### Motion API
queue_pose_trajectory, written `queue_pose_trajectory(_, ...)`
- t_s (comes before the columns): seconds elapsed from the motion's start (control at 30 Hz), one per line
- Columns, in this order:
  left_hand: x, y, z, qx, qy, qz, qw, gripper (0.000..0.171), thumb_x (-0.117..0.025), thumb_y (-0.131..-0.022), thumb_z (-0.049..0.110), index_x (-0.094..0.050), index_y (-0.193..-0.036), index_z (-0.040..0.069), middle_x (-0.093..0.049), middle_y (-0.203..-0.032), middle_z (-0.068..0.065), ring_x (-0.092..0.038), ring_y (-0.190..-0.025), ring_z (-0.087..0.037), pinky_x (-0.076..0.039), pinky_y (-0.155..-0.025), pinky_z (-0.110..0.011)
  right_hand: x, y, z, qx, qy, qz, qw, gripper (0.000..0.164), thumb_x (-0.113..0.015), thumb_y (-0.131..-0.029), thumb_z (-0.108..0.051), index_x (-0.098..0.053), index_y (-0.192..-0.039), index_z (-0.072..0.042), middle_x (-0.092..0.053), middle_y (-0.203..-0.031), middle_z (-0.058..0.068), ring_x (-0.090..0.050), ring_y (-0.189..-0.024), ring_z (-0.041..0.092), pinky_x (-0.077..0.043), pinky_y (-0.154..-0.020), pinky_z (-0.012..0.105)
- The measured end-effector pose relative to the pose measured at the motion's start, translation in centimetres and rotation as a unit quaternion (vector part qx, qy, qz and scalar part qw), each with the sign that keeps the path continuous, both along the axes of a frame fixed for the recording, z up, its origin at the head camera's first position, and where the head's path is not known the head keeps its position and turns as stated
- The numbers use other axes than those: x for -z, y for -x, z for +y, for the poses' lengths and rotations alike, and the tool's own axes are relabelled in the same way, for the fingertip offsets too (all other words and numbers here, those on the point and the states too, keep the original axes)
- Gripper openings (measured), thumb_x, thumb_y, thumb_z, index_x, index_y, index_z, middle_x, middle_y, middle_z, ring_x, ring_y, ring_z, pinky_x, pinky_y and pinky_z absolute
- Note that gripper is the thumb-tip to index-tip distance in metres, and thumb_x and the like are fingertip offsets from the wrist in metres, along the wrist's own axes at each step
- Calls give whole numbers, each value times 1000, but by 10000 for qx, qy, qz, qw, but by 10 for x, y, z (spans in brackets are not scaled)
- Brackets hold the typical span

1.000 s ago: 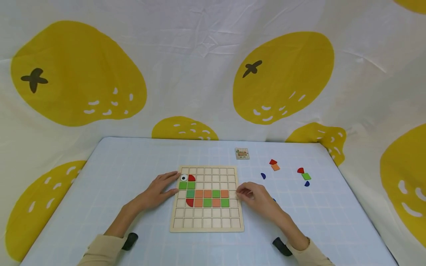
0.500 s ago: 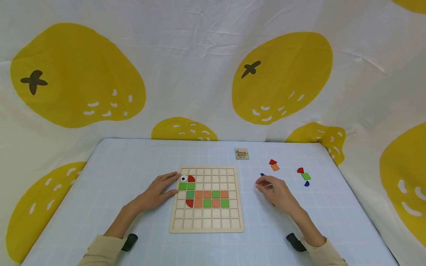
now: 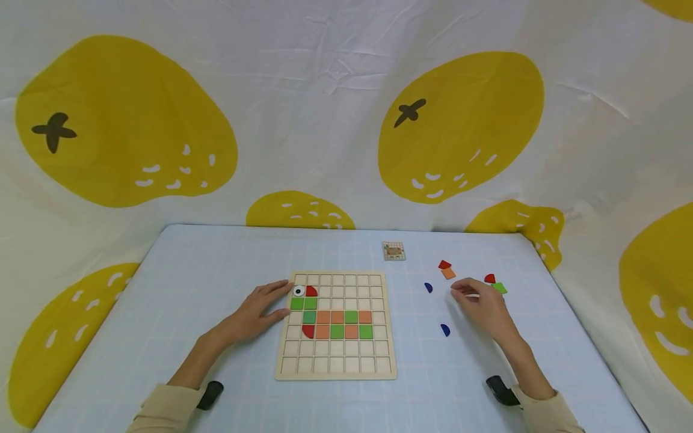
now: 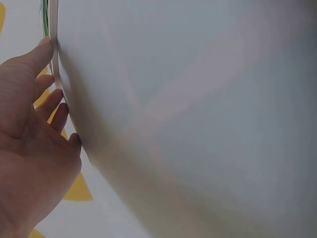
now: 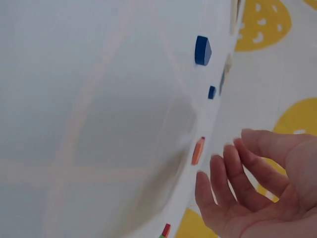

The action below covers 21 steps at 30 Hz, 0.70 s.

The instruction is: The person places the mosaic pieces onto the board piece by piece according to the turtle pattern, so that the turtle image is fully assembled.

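Observation:
A wooden grid board [image 3: 337,364] lies on the table, with a white eye tile [image 3: 299,291] and several green, orange and red tiles set in its squares. My left hand [image 3: 253,316] touches the board's left edge with fingertips and thumb; the left wrist view has the same contact at the board's side [image 4: 54,29]. Over the table right of the board hovers my right hand [image 3: 484,307], fingers loosely bent and holding nothing. Near it lie an orange tile [image 3: 449,273], a red piece [image 3: 444,264], a green tile [image 3: 499,288] and another red piece [image 3: 489,278], partly behind the hand.
Two blue half-round pieces lie between board and right hand: the far one [image 3: 428,287] and the near one [image 3: 445,330]. A small picture card [image 3: 393,251] sits behind the board. A white curtain with yellow fruit print [image 3: 308,120] stands behind the table [image 3: 243,252].
My right hand has moved from the board's right edge out to the right, over the loose pieces, uncovering the near blue piece. The left hand has stayed in place.

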<state>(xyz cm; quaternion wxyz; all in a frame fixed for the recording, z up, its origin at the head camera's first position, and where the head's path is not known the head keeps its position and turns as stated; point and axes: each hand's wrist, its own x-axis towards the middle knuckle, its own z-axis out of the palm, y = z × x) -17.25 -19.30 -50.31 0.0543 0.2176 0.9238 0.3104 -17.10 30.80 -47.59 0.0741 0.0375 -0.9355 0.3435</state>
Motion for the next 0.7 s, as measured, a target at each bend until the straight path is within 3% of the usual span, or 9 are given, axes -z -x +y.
queue_pose_trajectory(0.07, 0, 0, 0, -13, -2, -10, 10000, 61, -65, -103, 31, -44, -157, 10, -38, -161, -17, -35, -144, -43, -32, -113, -67, 0, 2, 7, 130, -33, 9, 9999, 15, -69, -100, -11, -72, -112, -2, -72, -104, 12, -68, -99, 30, -59, -88, 42)
queue_pose_trajectory(0.17, 1, 0, 0, -43, 26, -36, 10000, 62, -65, -103, 32, -44, -157, 11, -38, -161, -16, -35, -145, -42, -32, -113, -66, -1, 3, 17, 264, -65, 49, 9996, 17, -68, -100, -12, -72, -113, -1, -72, -105, 14, -67, -99, 31, -57, -85, 23)
queue_pose_trajectory(0.27, 1, 0, 0, -52, 49, -42, 10000, 62, -65, -103, 32, -44, -157, 11, -38, -161, -17, -34, -145, -42, -32, -113, -65, 1, 5, 26, 390, -69, 134, 9991, 18, -69, -100, -12, -71, -113, 0, -72, -105, 16, -67, -99, 33, -45, -77, 3)
queue_pose_trajectory(0.33, 1, 0, 1, -51, 43, -52, 10000, 62, -66, -102, 31, -44, -157, 10, -38, -161, -17, -34, -145, -42, -32, -113, -66, 2, 6, 32, 513, -49, 121, 9986, 21, -68, -100, -13, -71, -115, 1, -72, -106, 18, -67, -99, 34, -39, -76, -1)
queue_pose_trajectory(0.57, 0, -1, 1, -35, -1, -30, 10000, 62, -66, -102, 29, -44, -156, 9, -38, -161, -18, -33, -145, -43, -31, -113, -66, 4, 10, 51, 946, 67, -137, 9954, 28, -66, -102, -18, -68, -119, 4, -70, -111, 22, -63, -103, 35, -41, -73, 4)
queue_pose_trajectory(0.7, -2, -1, 2, -38, -5, -73, 10000, 62, -66, -102, 28, -44, -157, 9, -38, -161, -18, -33, -146, -43, -31, -114, -66, 7, 13, 59, 1147, 53, -451, 9924, 33, -64, -103, -20, -65, -125, 5, -65, -121, 26, -58, -111, 39, -51, -88, 27)
